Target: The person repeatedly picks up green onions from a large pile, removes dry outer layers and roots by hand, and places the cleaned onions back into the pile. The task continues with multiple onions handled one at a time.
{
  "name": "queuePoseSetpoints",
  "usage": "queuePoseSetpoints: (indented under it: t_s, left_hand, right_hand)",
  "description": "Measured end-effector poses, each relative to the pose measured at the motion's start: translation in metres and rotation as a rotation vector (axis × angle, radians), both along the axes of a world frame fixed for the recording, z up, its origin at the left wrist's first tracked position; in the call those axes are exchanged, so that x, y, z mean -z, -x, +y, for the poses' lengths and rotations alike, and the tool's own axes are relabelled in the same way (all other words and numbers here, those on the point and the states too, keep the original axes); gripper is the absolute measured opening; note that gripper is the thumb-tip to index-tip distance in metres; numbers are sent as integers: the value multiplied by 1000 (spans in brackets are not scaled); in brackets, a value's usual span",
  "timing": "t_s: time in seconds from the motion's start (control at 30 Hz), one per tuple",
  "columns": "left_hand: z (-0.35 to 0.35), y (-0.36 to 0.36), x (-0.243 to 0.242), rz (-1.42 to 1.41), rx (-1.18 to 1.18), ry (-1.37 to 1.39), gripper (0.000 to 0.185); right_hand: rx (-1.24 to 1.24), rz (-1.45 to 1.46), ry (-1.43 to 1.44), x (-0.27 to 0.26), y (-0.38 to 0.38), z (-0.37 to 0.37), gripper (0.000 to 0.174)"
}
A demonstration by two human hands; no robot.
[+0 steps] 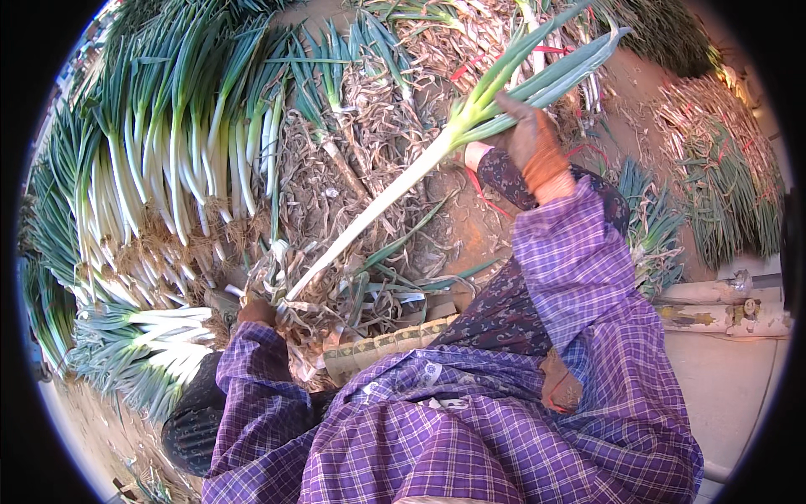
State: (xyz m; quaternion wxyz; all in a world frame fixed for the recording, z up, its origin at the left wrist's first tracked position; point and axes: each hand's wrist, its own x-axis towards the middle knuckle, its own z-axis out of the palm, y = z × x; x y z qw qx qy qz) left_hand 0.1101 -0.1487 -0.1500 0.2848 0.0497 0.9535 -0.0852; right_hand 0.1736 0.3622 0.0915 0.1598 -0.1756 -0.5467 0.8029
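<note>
A long green onion (384,203) with a white stalk lies slantwise before me, its leaves at the upper right and its lower end near my left hand. My right hand (532,142), in an orange-brown covering, grips it where the green leaves spread. My left hand (258,313) is at the stalk's lower end, largely hidden by the purple checked sleeve and dry husks; its fingers cannot be made out. Dry peeled leaves (352,157) cover the ground beyond the stalk. Loose green leaves (409,242) lie beneath it.
Many green onions with white stalks and roots (182,151) are piled at the left, with more (164,359) beside my left knee. Unpeeled bundles (724,164) stand at the right, near worn pale pipes (711,318). A red tie (482,192) lies near my right leg.
</note>
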Motion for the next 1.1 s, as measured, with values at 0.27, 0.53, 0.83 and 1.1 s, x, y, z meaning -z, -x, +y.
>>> queuePoseSetpoints:
  t_s: [0.27, 0.53, 0.83, 1.1]
  left_hand:
    - [173, 14, -117, 304, 218, -999, 53]
    - [264, 4, -152, -252, -202, -1792, 26]
    - [261, 6, -172, -748, -275, -1948, 54]
    - [258, 4, -184, 406, 498, -1345, 26]
  right_hand:
    - [38, -34, -33, 2, 10, -8, 30]
    - [-367, -7, -105, -17, -1, -54, 55]
    - [-342, 97, 321, 52, 31, -60, 37]
    - [-296, 229, -56, 56, 17, -82, 34]
